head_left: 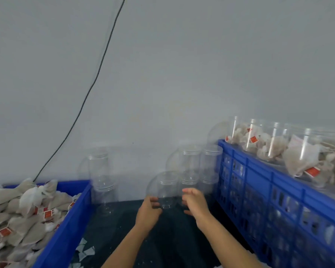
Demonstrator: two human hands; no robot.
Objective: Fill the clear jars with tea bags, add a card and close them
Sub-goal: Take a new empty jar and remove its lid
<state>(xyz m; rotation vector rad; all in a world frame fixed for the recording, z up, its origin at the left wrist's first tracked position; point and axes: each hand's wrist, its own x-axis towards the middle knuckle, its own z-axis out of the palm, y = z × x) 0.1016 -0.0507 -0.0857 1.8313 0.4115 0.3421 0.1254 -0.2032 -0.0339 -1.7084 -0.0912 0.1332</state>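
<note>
A: What takes up the most room?

B: The grey wall [182,64] at the far side, with a black cable [97,74] slanting down it. Then a tall blue crate [278,200] on the right, with filled jars [269,144] of tea bags lying on top, and a blue bin [66,229] on the left heaped with loose tea bags [17,209].

A: And between them?

B: A dark floor [124,229], with stacks of empty jars [191,163] against the wall, more near the bin [102,171].

A: Where is the jar being worked on?

B: One clear jar [165,188] sits between the two hands, in front of the stacks, mouth up.

A: How do the hands hold it?

B: The left hand [148,211] curls its fingers against the jar's left side, low down. The right hand [194,202] is just beside its right side, fingers bent; blur hides whether it grips the jar or only touches it.
</note>
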